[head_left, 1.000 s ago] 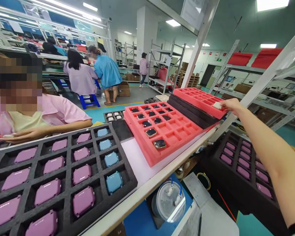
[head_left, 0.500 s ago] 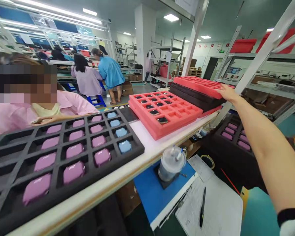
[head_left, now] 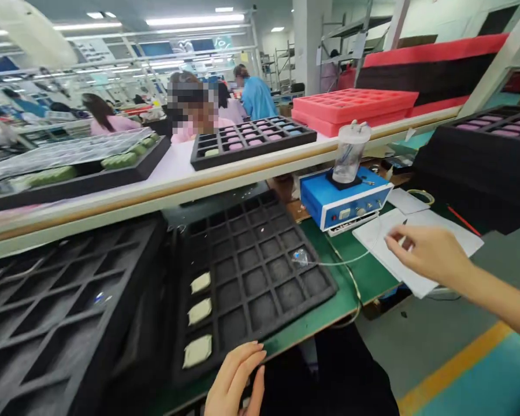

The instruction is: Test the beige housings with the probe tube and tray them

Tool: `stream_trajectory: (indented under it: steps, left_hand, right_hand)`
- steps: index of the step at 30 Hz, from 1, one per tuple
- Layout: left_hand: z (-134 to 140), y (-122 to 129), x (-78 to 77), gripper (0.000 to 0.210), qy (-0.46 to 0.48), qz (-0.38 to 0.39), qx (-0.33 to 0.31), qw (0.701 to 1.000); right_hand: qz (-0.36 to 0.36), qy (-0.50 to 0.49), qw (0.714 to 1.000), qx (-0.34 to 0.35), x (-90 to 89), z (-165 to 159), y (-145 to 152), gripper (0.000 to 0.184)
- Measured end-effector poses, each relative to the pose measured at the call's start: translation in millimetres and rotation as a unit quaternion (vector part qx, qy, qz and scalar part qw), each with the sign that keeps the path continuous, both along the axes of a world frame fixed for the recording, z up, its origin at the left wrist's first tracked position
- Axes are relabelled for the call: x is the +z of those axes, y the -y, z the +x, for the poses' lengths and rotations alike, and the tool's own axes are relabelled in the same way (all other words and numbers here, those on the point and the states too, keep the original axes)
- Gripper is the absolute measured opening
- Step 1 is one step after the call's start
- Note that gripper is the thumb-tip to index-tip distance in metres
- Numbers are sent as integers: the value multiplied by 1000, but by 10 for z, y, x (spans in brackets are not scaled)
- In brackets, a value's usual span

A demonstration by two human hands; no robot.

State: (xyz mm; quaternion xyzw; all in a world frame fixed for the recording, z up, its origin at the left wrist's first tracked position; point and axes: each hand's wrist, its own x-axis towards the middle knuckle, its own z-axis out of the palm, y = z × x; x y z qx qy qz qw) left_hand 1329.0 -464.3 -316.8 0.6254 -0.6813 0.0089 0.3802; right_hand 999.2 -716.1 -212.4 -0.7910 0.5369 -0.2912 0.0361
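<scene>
My left hand (head_left: 237,378) is at the front edge of a black foam tray (head_left: 264,271), fingers stretched out and holding nothing visible. Three cream-coloured cases (head_left: 199,312) sit in that tray's left column. A small clear tip with blue in it (head_left: 301,257), on a thin tube, lies over the tray's right part. My right hand (head_left: 429,251) is above white papers (head_left: 372,231), fingers curled toward the thumb; whether anything is in them is hidden. A dark pen tip (head_left: 405,221) shows just beyond these fingers.
A blue machine box (head_left: 342,199) carries a clear lidded cup (head_left: 351,153). On the shelf stand a tray of pink and blue cases (head_left: 255,141), red foam trays (head_left: 355,107) and green cases (head_left: 125,159). Another black tray (head_left: 69,300) is at left.
My view has turned left and down. My right hand has come away from the upper red tray and down over the papers. My left hand has come into view.
</scene>
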Motion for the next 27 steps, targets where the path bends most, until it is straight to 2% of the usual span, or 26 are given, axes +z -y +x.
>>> stream_trajectory:
  steps: [1,2,3,5,7,8,10,11,13,15,18,20,22,24,25,27]
  left_hand:
    - [-11,-126,22,32,-17,-8,9,1000]
    - [-19,-237,28,33,-30,-15,18,999]
    - [-26,-334,19,33,-40,-20,29,999]
    - [-48,-486,-31,30,-52,-25,36,998]
    - [-95,-593,-88,25,-57,-18,34,998]
    - [-128,-634,-107,23,-59,-11,34,998]
    - [-201,-708,-109,22,-63,3,47,997]
    - [-234,-745,-90,21,-68,13,58,996]
    - [-276,-829,-9,19,-86,34,78,993]
    - [-276,-933,126,19,-109,54,88,989]
    - [-203,-1120,418,22,-115,57,104,986]
    - [-119,-1236,661,28,-93,45,126,987]
    - [1,-1309,924,30,-54,26,154,986]
    - [197,-1313,1187,23,-3,-3,203,979]
    - [340,-1285,1312,18,24,-20,247,969]
    - [736,-1175,1539,15,76,-39,373,924]
  right_hand:
    - [79,35,996,-24,-173,-12,-158,20]
    - [177,101,978,-39,-320,-31,-247,23]
    - [270,190,942,-58,-443,-52,-278,26]
    - [395,356,843,-77,-628,-70,-226,31]
    - [439,471,762,-69,-743,-21,-116,24]
    - [450,510,731,-55,-779,36,-66,17]
    - [459,560,688,-35,-810,210,-3,6]
    - [462,572,677,-27,-809,319,7,5]
    - [471,566,677,-9,-782,555,-10,7]
    - [477,532,699,30,-741,783,-46,11]
    - [453,484,739,116,-697,1086,-53,21]
    - [430,475,751,157,-697,1274,7,22]
    - [428,469,750,185,-727,1460,112,19]
    - [447,460,736,214,-787,1641,236,19]
    - [459,458,727,225,-827,1724,296,21]
    - [482,457,708,239,-922,1866,399,28]
